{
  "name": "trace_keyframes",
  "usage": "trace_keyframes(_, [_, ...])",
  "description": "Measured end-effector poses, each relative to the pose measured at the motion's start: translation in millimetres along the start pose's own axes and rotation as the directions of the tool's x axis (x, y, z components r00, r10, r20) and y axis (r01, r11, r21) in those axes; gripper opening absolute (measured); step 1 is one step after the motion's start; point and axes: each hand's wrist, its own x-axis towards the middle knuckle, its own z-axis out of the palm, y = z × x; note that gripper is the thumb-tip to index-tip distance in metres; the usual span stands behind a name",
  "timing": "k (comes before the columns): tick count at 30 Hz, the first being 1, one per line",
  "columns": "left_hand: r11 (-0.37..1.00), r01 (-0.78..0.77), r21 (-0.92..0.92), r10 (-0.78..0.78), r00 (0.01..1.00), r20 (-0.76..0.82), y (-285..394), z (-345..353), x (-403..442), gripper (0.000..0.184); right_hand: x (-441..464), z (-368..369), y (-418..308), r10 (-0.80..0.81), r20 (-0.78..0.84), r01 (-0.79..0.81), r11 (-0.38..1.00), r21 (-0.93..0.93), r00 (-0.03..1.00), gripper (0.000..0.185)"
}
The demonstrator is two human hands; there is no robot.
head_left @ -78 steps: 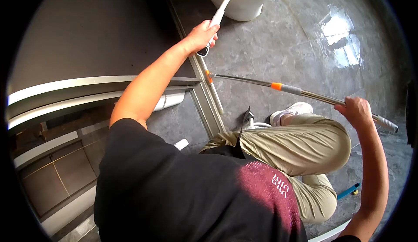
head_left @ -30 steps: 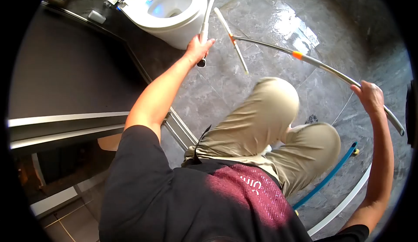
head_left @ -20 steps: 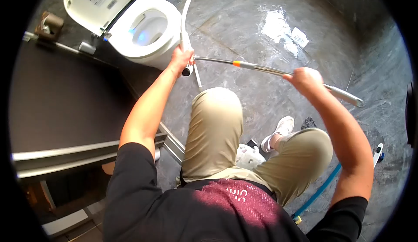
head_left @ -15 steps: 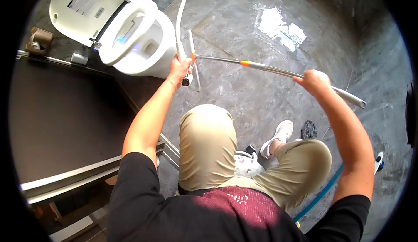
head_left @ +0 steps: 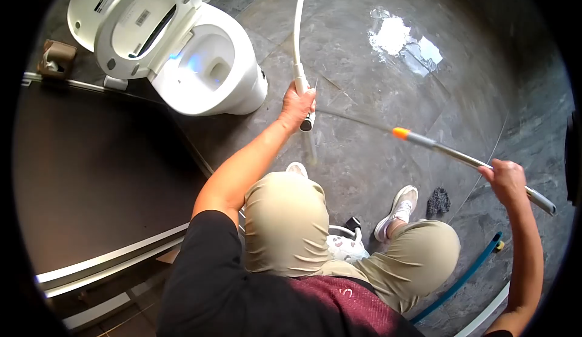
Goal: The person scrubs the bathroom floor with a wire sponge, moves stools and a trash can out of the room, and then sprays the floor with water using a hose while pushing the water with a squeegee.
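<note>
Here, hands gripping metallic pole, curved tube

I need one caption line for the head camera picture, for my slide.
Left hand holding a white tool, right hand holding a metal pole, near a toilet with its seat raised.

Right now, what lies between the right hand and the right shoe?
A dark speckled patch on the floor lies between the right hand and right shoe, in the head view.
</note>
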Motion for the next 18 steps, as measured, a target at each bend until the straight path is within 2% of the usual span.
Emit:
trace_keyframes(2, [0.999, 0.017, -0.035, -0.015, 0.999, 0.038, -7, 8, 0, 0.017, 2, 9, -24, -0.094, 0.046, 0.099, 0.988, -0.121, 0.995, 0.048])
trace_keyframes(4, [0.999, 0.049, 0.003, -0.05, 0.999, 0.013, -8, 18, -9, 0.018, 3, 31, -25, -0.062, 0.097, 0.074, 0.99, -0.122, 0.993, 0.053])
trace_keyframes(7, [0.999, 0.03, 0.03, -0.031, 0.999, 0.037, -11, 11, -20, 0.018, 8, 59, 19, -0.022, 0.101, 0.046, 0.97, -0.24, 0.995, 0.056])
trace_keyframes(8, [0.999, 0.016, 0.031, -0.017, 0.999, 0.045, -10, 2, -22, 0.018, 6, 60, 40, -0.064, -0.002, 0.062, 0.971, -0.229, 0.998, 0.054])
trace_keyframes(14, [0.992, 0.096, 0.082, -0.098, 0.995, 0.016, -24, 2, -36, 0.018, -8, 22, 162, 0.009, -0.127, -0.057, 0.924, -0.379, 0.992, 0.045])
trace_keyframes(18, [0.991, 0.099, 0.093, -0.103, 0.994, 0.041, -17, -10, -40, 0.018, -30, -7, 141, -0.039, -0.249, -0.076, 0.897, -0.435, 0.968, 0.043])
